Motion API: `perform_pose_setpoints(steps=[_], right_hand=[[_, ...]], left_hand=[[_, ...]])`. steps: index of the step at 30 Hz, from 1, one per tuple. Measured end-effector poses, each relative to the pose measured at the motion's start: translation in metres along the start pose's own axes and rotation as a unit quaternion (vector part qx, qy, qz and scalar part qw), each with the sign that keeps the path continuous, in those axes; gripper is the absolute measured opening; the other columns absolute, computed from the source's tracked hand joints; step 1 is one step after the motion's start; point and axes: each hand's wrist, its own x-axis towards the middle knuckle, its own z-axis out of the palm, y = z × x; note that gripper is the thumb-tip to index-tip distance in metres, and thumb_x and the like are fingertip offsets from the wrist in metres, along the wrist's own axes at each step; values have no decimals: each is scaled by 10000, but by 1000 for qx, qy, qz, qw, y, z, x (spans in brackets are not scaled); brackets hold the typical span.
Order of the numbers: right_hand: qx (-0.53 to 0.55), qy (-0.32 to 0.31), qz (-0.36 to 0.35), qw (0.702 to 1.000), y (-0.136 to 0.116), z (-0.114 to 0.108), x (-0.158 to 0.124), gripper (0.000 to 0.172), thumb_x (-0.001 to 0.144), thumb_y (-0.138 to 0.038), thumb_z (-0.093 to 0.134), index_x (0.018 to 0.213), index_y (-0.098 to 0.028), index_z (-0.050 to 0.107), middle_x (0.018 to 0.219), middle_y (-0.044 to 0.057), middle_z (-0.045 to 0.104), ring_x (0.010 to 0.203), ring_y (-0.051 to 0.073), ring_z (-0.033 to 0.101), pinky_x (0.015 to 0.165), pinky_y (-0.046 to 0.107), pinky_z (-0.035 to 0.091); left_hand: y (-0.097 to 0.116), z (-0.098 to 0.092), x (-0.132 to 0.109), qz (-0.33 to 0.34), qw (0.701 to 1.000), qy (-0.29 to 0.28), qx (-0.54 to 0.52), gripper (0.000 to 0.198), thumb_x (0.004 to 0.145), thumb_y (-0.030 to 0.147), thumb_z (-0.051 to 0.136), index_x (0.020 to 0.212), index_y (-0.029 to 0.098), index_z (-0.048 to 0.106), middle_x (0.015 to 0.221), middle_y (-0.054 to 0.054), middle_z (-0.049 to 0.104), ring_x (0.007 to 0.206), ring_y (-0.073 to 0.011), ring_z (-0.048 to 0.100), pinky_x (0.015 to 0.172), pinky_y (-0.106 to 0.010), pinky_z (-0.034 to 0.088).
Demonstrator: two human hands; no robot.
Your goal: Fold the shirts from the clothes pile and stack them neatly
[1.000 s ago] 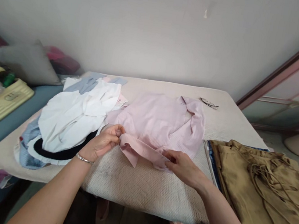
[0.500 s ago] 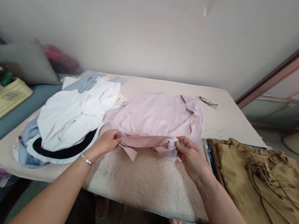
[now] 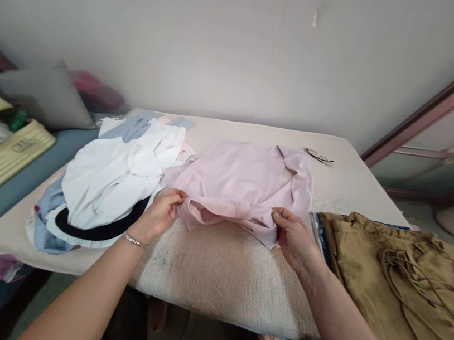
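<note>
A pale pink shirt (image 3: 235, 168) lies spread on the cloth-covered table, its near edge raised slightly between my hands. My left hand (image 3: 164, 212), with a silver bracelet at the wrist, pinches the left end of that edge. At the right end, my right hand (image 3: 292, 232) grips the same edge between thumb and fingers. The raised edge gapes a little, showing the inside of the fabric. One pink sleeve is bent at the shirt's far right side.
White clothes with a black band (image 3: 121, 172) are heaped on the left. Folded brown trousers (image 3: 389, 277) with long cords lie at right. Eyeglasses (image 3: 319, 157) rest near the back of the table (image 3: 211, 280). A grey cushion (image 3: 43, 93) and a yellow container (image 3: 13, 157) stand far left.
The shirt's near edge has been turned, so its pink band no longer faces me and the edge now gapes. Both hands keep their hold. The view has shifted slightly.
</note>
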Motion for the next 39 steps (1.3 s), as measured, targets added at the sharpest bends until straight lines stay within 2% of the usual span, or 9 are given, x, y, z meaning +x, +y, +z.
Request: perform_pose_setpoints(steps=[3, 8, 13, 17, 23, 29, 32, 37, 39], right_hand=[[-21, 9, -1, 1000, 2, 0, 3, 333, 624, -446, 793, 788, -193, 652, 715, -2, 586, 671, 147, 486, 629, 286, 337], [-47, 10, 2, 999, 4, 1, 5, 331, 643, -422, 744, 848, -171, 674, 776, 15, 618, 713, 154, 525, 654, 287, 363], [-124, -4, -5, 992, 1, 4, -1, 379, 757, -481, 673, 1005, -194, 675, 683, -35, 523, 595, 126, 427, 545, 272, 280], [-183, -29, -18, 983, 0, 7, -7, 391, 792, -499, 650, 1048, -204, 660, 621, -57, 453, 537, 119, 365, 506, 275, 227], [-168, -8, -15, 986, -1, 3, -1, 371, 739, -474, 677, 966, -180, 662, 730, -12, 555, 623, 129, 433, 556, 280, 286], [-202, -73, -24, 976, -5, -7, -2, 265, 735, -423, 694, 855, -189, 655, 720, -12, 566, 628, 127, 443, 591, 283, 295], [-313, -139, -25, 939, -6, -10, -5, 213, 810, -412, 647, 757, -207, 628, 659, -7, 551, 593, 133, 429, 578, 290, 279], [-536, 1, -138, 833, -8, -7, -11, 231, 909, -310, 514, 698, -228, 557, 642, 31, 598, 600, 163, 479, 600, 309, 271], [-556, 7, -168, 814, -10, -2, -16, 227, 937, -310, 475, 739, -233, 555, 653, 25, 609, 598, 162, 491, 604, 306, 273]], left_hand=[[8, -1, -5, 99, 964, -4, 246, 212, 712, 180, 614, 921, 185, 651, 899, -24, 675, 822, -173, 628, 750, -293, 504], [1, 15, -20, 306, 810, -145, 479, 444, 837, 300, 697, 1261, 228, 583, 1327, -98, 617, 1225, -274, 569, 1046, -423, 452], [-22, 29, -21, 329, 704, -52, 628, 99, 954, 175, 503, 1012, 203, 578, 1067, -98, 668, 1021, -260, 627, 865, -392, 479], [-18, 24, -18, 294, 729, 6, 618, 79, 955, 204, 525, 1029, 221, 543, 987, -56, 679, 918, -232, 650, 770, -342, 468], [-8, 19, -21, 274, 698, -75, 657, 143, 852, 144, 564, 942, 240, 622, 963, -41, 696, 911, -231, 655, 728, -315, 437], [16, 14, -32, 306, 858, -47, 410, 176, 865, 213, 508, 877, 196, 683, 888, -14, 697, 848, -187, 615, 776, -288, 446], [26, 4, -36, 250, 875, -77, 408, 209, 852, 244, 498, 759, 188, 678, 730, 5, 628, 734, -177, 551, 689, -284, 399], [31, -11, -37, 176, 844, -164, 479, 276, 856, 293, 517, 599, 196, 533, 596, 26, 446, 592, -138, 396, 592, -279, 281], [32, -14, -38, 174, 826, -171, 509, 293, 851, 290, 527, 577, 195, 485, 590, 25, 404, 587, -135, 370, 591, -281, 260]])
